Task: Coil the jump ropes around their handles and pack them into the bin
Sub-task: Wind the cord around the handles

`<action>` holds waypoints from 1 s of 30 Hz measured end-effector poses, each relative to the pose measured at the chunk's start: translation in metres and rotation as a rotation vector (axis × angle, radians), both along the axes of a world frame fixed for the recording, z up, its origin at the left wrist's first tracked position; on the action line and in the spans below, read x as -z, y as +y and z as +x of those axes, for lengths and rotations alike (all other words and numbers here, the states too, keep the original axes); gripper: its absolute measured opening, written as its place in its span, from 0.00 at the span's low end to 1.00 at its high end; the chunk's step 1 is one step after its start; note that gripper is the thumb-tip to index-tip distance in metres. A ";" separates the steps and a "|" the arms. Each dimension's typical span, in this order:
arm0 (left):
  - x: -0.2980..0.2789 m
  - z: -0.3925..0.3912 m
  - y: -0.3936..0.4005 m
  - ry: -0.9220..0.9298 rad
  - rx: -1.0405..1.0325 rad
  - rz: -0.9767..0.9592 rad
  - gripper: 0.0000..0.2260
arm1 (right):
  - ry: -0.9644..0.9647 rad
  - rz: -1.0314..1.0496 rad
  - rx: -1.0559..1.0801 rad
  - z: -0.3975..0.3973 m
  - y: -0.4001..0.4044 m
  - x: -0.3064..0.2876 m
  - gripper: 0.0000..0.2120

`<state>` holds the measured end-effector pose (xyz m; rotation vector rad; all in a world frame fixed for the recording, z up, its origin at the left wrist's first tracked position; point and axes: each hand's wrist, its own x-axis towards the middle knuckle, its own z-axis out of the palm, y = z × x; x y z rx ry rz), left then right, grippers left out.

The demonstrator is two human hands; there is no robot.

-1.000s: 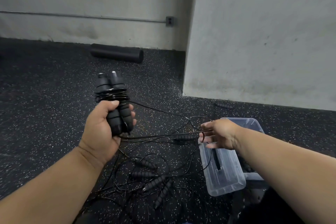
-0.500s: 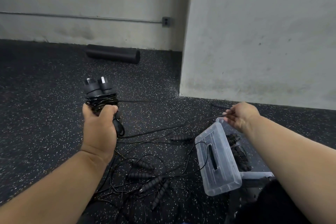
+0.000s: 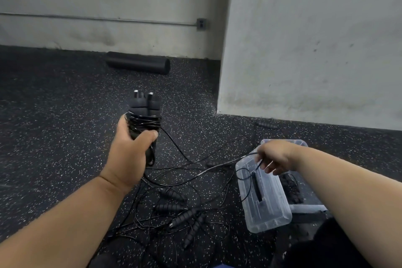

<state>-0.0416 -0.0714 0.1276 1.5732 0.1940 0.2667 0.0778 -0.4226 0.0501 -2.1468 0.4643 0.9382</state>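
The left hand [image 3: 128, 154] is clenched around a pair of black foam handles [image 3: 145, 105] held upright and side by side, thumb across the front. Several turns of thin black cord [image 3: 143, 123] already sit around the handles just above the fist. The free length of cord runs down and to the right, across the floor [image 3: 54, 126], to the right hand [image 3: 275, 155], which pinches it between thumb and fingertips above the clear bin [image 3: 264, 200].

Handling assessment: the cord appears thin, light and springy. It holds loose loops instead of lying flat, so turns are likely to slacken or slide off the handle ends unless tension is kept on the free length. The foam handles look soft and ribbed, and should give a secure, non-slip grip. The best hold is low on the handles, below the coil, as the left hand has it, leaving the upper part free for further turns.

The bin stands on the floor at lower right; dark coiled items appear to lie in it, but detail is unclear. A tangle of loose ropes [image 3: 182, 215] with further handles lies on the floor between the two arms. Crossing cords there may snag the free length as it is drawn in.
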 end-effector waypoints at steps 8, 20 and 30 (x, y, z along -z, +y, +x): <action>0.009 -0.006 -0.016 -0.005 0.334 0.232 0.13 | -0.097 -0.046 -0.423 -0.023 0.031 -0.019 0.13; 0.024 -0.015 -0.040 0.033 0.507 0.259 0.18 | -0.285 0.652 -0.459 -0.077 0.113 -0.046 0.06; 0.024 -0.004 -0.028 0.247 0.085 0.369 0.07 | -0.328 0.458 -0.579 -0.070 0.110 -0.047 0.11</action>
